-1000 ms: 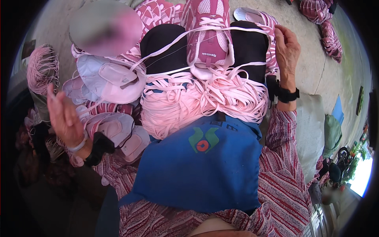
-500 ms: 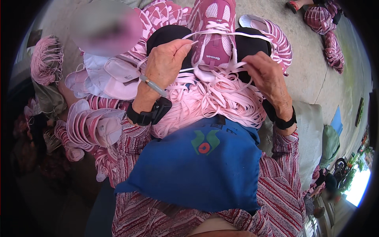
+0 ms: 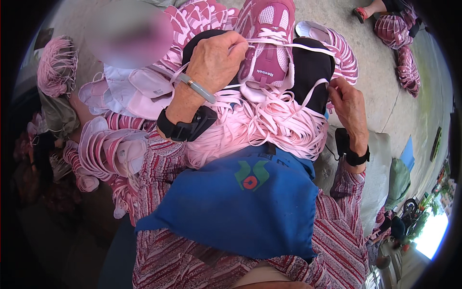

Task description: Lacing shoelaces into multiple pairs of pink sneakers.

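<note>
A pink and magenta sneaker upper (image 3: 267,55) lies toe away over my dark-clad knees, with a pale lace (image 3: 308,46) threaded across it and trailing out to the right. Beside its left edge, my left hand (image 3: 216,62) is closed, thumb and forefinger pinching the lace. My right hand (image 3: 349,101) is farther right, past the black knee, its fingertips closed on a pale pink lace strand that curves up from my lap. A heap of loose pink laces (image 3: 269,123) fills my lap below the upper, on a blue apron (image 3: 231,202).
Stacked pink and white shoe uppers (image 3: 115,149) crowd my left side, and another row (image 3: 339,48) curves behind my right knee. A bundle of pink laces (image 3: 57,67) hangs at far left. Grey sacking (image 3: 370,178) lies at my right. Another person's foot (image 3: 361,13) shows at top right.
My right hand has moved right and down, away from the upper, drawing a lace strand with it. My left hand has shifted slightly up and right, closer to the upper.
</note>
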`<state>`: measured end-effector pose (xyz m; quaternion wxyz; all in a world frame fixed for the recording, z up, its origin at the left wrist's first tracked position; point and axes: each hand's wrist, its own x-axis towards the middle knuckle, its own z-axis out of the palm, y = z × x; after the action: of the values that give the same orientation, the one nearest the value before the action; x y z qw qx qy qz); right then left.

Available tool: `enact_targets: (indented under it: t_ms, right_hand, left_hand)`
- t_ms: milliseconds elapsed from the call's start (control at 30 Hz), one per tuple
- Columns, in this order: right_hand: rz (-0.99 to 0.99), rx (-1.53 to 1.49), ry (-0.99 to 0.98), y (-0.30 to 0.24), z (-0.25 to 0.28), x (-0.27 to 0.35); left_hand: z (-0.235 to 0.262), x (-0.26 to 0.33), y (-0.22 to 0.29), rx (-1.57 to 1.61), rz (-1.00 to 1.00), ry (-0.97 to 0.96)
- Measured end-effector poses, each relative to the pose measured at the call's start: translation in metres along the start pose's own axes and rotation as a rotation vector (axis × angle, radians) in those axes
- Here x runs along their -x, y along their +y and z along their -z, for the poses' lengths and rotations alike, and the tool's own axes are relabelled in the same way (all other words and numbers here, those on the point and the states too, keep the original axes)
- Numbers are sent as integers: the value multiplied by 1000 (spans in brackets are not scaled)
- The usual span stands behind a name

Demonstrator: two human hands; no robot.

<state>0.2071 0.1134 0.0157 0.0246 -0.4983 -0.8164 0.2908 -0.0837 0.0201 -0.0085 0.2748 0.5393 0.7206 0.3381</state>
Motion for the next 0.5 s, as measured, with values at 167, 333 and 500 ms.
enact_targets:
  t_ms: [167,333,500]
  right_hand:
    - [161,145,48,-10,6,4]
    - [449,-107,-38,-32,1,11]
    - [461,95,-135,-36,-10,10]
  left_hand:
    - [7,-10,0,-39,23,-79]
    - [6,-12,-6,-35,-16,-104]
    - [2,-19,-10,-203,-294,73]
